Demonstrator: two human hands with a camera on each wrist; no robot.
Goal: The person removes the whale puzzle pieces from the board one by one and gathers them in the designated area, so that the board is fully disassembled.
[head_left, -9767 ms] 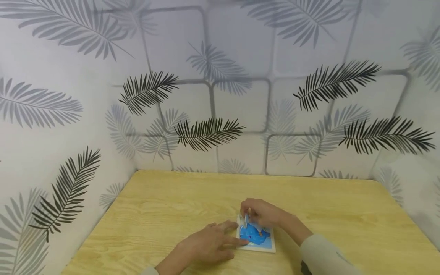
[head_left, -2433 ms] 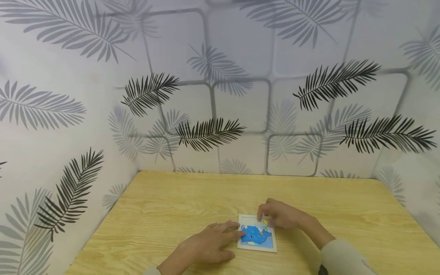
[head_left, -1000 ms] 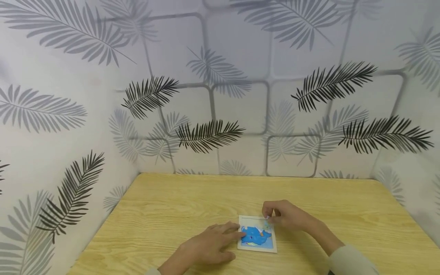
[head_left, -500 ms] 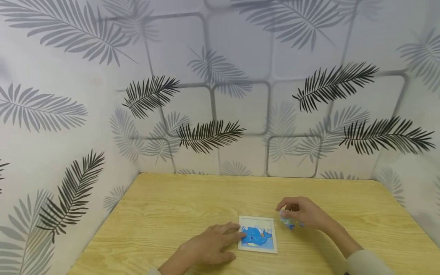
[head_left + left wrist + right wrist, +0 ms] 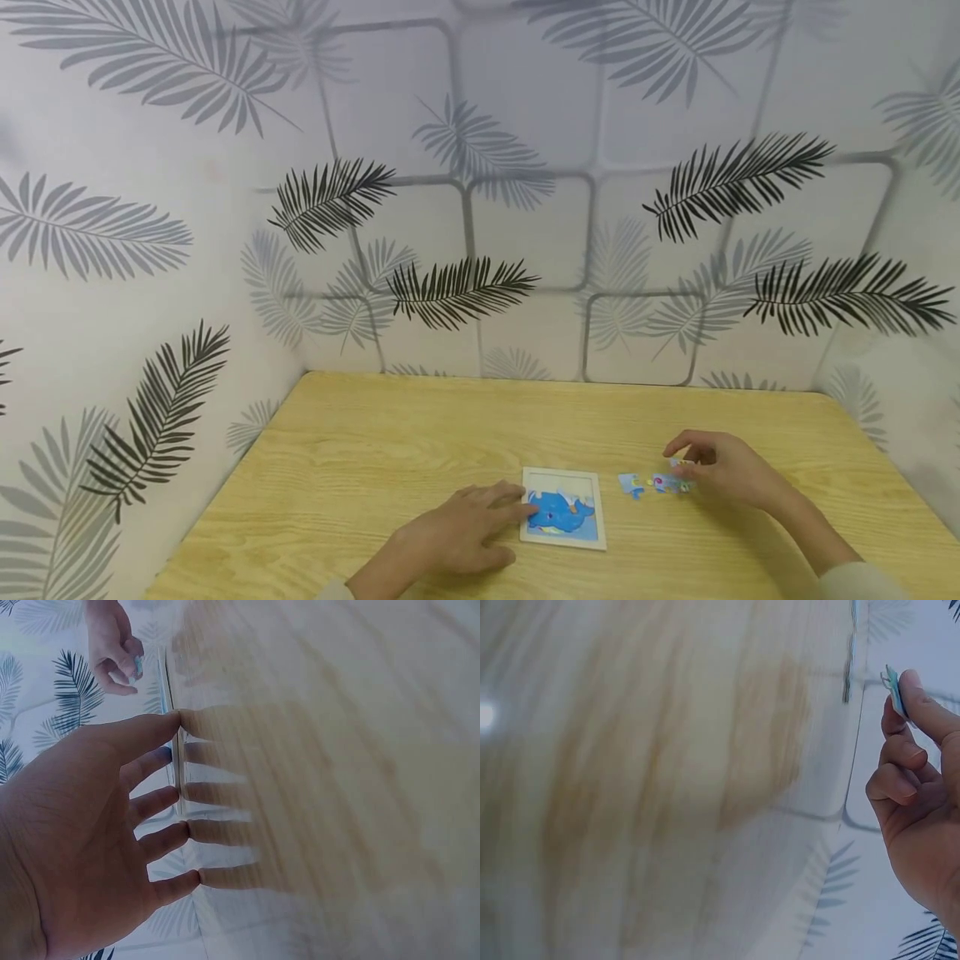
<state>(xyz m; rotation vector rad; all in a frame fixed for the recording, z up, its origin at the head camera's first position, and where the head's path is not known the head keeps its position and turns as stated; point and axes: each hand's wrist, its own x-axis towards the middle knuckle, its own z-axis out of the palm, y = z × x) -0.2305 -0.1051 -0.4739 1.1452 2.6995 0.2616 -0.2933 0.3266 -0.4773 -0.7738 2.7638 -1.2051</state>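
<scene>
A whale jigsaw puzzle (image 5: 561,510) in a white frame lies on the table in the head view; its upper part shows bare pale backing. My left hand (image 5: 468,529) rests at its left edge, fingers extended, one fingertip on the blue whale. Out to the right, my right hand (image 5: 727,467) pinches a small puzzle piece (image 5: 895,693) between thumb and index finger, seen edge-on in the right wrist view. Loose light-blue puzzle pieces (image 5: 631,485) lie on the table between the puzzle and that hand, some close under the fingertips. My left hand (image 5: 97,817) shows its palm in the left wrist view.
The wooden table (image 5: 390,450) reaches back to a wall (image 5: 525,233) papered with leaf patterns. Another papered wall (image 5: 75,317) runs along the left side.
My right hand has moved right from the puzzle's upper right corner, carrying pieces away. The sun picture there is gone, and loose pieces now lie on the table. My left hand stays put.
</scene>
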